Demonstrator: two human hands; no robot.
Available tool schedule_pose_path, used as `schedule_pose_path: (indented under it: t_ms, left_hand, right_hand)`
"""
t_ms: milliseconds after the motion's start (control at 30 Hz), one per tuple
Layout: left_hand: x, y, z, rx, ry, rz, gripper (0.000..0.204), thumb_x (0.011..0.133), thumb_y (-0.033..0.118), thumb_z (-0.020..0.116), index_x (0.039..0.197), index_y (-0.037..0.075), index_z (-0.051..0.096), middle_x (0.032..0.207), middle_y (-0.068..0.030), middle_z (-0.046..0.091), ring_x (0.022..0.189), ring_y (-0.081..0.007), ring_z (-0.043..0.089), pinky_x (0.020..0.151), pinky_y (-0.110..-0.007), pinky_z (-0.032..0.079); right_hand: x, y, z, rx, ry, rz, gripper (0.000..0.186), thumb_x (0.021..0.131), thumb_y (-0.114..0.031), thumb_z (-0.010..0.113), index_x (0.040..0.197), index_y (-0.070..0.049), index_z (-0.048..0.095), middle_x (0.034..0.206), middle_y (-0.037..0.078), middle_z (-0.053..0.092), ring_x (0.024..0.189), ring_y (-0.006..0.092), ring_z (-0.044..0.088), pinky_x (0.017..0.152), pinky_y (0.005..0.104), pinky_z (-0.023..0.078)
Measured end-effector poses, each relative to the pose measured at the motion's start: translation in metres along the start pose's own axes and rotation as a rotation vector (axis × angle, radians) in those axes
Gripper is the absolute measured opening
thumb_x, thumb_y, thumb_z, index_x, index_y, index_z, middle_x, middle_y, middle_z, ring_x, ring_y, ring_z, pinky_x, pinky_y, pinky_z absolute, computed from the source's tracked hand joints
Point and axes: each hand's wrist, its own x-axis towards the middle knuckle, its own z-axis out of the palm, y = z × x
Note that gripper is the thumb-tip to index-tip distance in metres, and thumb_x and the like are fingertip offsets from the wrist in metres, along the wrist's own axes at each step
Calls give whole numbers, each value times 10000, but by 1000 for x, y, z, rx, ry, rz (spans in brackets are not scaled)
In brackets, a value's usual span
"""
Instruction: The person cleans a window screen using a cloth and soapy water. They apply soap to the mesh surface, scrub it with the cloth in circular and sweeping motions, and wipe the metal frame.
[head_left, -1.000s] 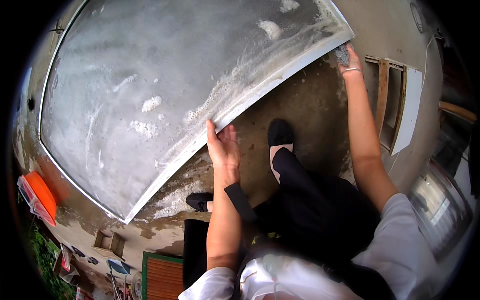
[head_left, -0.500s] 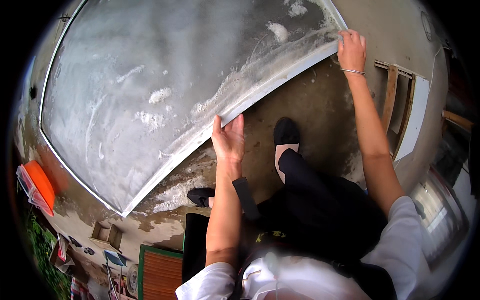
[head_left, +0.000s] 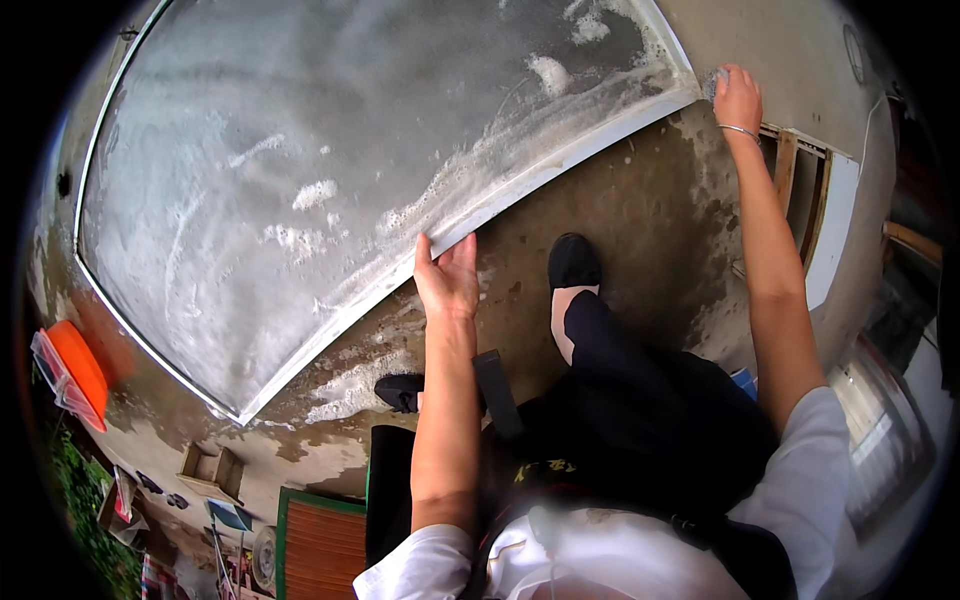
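Note:
A large window screen [head_left: 330, 120] with a white frame, wet and streaked with soap suds [head_left: 316, 194], slants across the upper left. My left hand [head_left: 447, 285] grips its lower edge, thumb on top and fingers partly hidden behind the frame. Just past the frame's right corner, my right hand [head_left: 738, 98] is closed on a grey scouring pad [head_left: 715, 82], apart from the frame. A thin bracelet circles that wrist.
Wet concrete [head_left: 640, 200] with foam lies around my dark shoes [head_left: 574, 262]. A wood-and-white frame [head_left: 815, 220] lies at the right. To the left sits an orange basin [head_left: 78, 370]. A small wooden box [head_left: 212, 472] and brown slatted panel [head_left: 322, 550] are lower left.
My right hand has moved right, off the frame's corner, with the scouring pad now showing. My left hand and the screen have shifted slightly left.

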Motion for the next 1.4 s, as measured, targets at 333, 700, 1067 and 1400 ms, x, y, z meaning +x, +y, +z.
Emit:
schedule_pose_path:
  t_ms: [333,700,1067,1400]
  left_hand:
    - [-12,-5,17,37,58,18,480,950,334,460,1306,25,371,1324,-184,384,1233,-327,413,1024,-442,385]
    - [1,1,14,-114,-17,-37,511,929,331,472,1311,14,350,1331,-189,360,1237,-319,388,1040,-428,363]
    - [1,8,12,-117,-59,-57,698,910,521,391,1408,57,237,1447,-178,246,1340,-334,251,1104,-446,220]
    - [1,0,11,-60,-87,-2,707,914,528,379,1410,47,229,1449,-159,257,1344,-289,253,1105,-425,207]
  right_hand:
    - [14,44,-10,274,105,496,378,872,-329,556,1135,-58,586,1095,160,616,1016,322,578,866,395,444]
    - [-32,-180,-37,767,-559,-555,311,721,-55,666,1005,-106,550,1038,95,508,995,307,523,873,390,439]
    - [-8,-216,-45,676,-909,-980,339,628,66,648,895,-128,573,1020,37,511,970,278,501,849,378,433]
    - [-40,-242,-53,788,-779,-864,365,677,49,634,977,-129,527,1077,111,463,1011,340,501,855,414,429]
